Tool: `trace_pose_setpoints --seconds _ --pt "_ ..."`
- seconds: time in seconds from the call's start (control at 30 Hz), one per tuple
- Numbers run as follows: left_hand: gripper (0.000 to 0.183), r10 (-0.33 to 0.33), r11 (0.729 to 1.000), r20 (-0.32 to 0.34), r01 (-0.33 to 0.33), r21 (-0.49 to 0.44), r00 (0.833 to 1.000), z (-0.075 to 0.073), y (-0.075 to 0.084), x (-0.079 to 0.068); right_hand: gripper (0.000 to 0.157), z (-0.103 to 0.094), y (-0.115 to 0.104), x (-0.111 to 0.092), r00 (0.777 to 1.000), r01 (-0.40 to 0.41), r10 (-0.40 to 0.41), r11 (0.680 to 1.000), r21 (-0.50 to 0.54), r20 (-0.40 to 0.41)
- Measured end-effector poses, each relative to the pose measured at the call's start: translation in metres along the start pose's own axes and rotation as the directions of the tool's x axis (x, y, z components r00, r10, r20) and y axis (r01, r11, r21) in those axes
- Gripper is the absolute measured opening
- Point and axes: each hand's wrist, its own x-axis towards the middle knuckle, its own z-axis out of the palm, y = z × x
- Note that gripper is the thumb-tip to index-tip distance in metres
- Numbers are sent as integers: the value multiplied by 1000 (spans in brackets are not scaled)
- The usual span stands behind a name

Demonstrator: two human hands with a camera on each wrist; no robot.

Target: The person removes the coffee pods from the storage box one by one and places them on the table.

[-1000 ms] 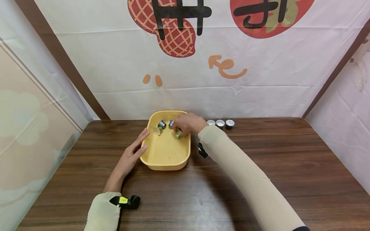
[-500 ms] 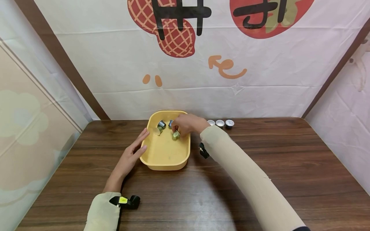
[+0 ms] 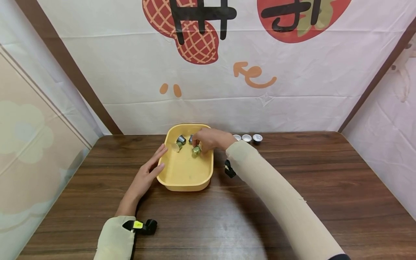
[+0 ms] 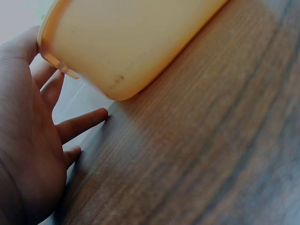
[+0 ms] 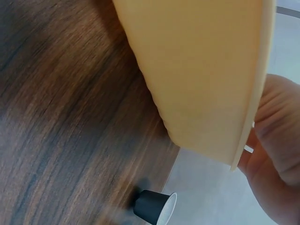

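A yellow plastic tub [image 3: 185, 177] stands on the table near the back wall. My right hand [image 3: 210, 139] reaches over its right rim and pinches a green coffee capsule [image 3: 196, 151] inside. Left of it, a second green capsule [image 3: 177, 146] lies on its side, with a dark blue-grey capsule [image 3: 181, 139] just behind. A blue capsule [image 3: 190, 139] is partly covered by my right fingers. My left hand [image 3: 145, 177] rests against the tub's left rim with its fingers extended; the left wrist view shows these fingers [image 4: 84, 124] spread beside the tub wall.
Three capsules with pale tops stand in a row along the table's back edge, right of the tub; the rightmost is a dark capsule [image 3: 257, 139]. A black capsule [image 5: 150, 206] shows in the right wrist view. A printed cloth [image 3: 292, 112] hangs behind the wooden table [image 3: 292, 159].
My right hand has shifted the pinched green capsule slightly left within the tub, and more of it shows. My left hand has stayed at the rim.
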Motion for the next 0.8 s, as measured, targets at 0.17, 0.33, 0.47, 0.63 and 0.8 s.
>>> trace_pose_setpoints --seconds 0.17,0.33,0.47,0.63,0.8 --pt "49 -1 1000 2 1 10 1000 1 3 -1 28 -1 0 -1 999 41 -41 999 11 -15" --pt "49 2 1000 1 -2 19 1000 0 6 -2 24 0 -2 0 997 70 -70 998 2 -12" --pt "48 2 1000 5 -2 6 1000 0 19 -3 24 1 -4 2 996 88 -88 996 -30 -11" --pt "48 16 1000 9 -16 12 1000 2 24 -4 24 -1 -6 1 993 110 -111 994 -21 -37" --pt "49 11 999 1 -11 34 1000 0 7 -2 25 -5 -7 0 988 142 -142 990 -6 -64"
